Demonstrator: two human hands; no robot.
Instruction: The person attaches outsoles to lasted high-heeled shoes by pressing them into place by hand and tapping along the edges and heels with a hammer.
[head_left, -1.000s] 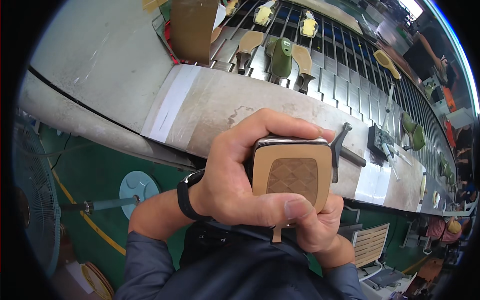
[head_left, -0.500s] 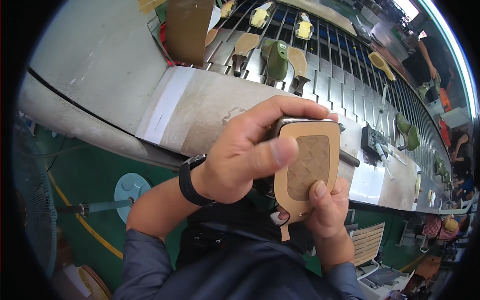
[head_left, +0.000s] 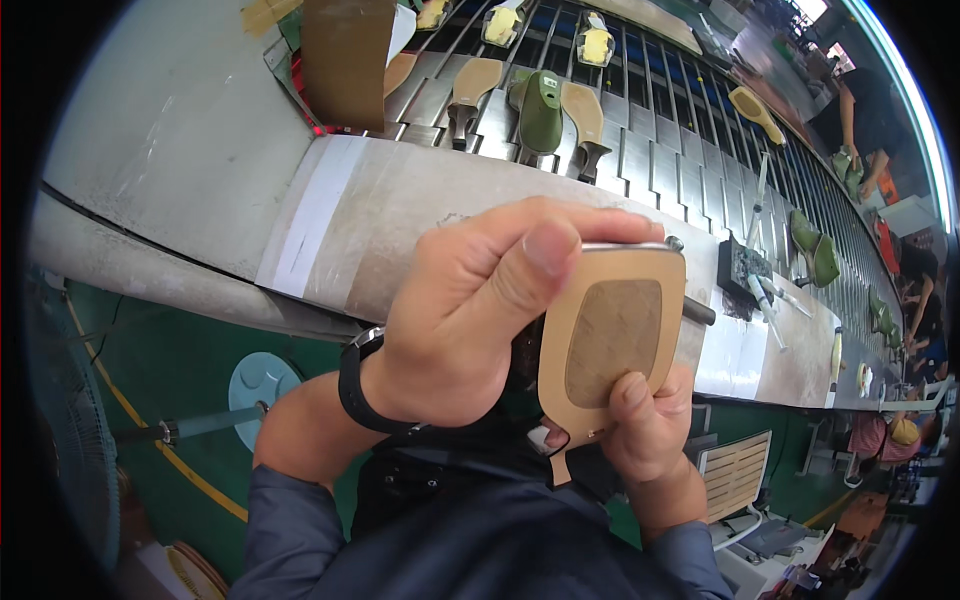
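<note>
A tan shoe sole (head_left: 615,325) with a brown textured inset panel faces up in front of me, its broad end away from me and a narrow strip hanging at the near end. My left hand (head_left: 450,320), with a black watch strap at its wrist, curls its fingers over the far edge; its thumb lies by the upper left edge. Low on the right side, my right hand (head_left: 650,425) grips the sole with its thumb pressed on the tan face. What lies beneath the sole is mostly hidden.
Beyond a pale ledge (head_left: 410,210) runs a slatted metal conveyor (head_left: 640,150). It carries a green shoe (head_left: 541,115), tan soles (head_left: 582,112) and yellow-topped pieces (head_left: 595,46). A black block (head_left: 740,272) with brushes stands right. A fan (head_left: 75,430) is at left; a person (head_left: 855,115) works far right.
My left thumb has shifted off the inset panel to the sole's upper left edge. Both hands and the sole have moved slightly. The inset's diamond pattern now looks fainter.
</note>
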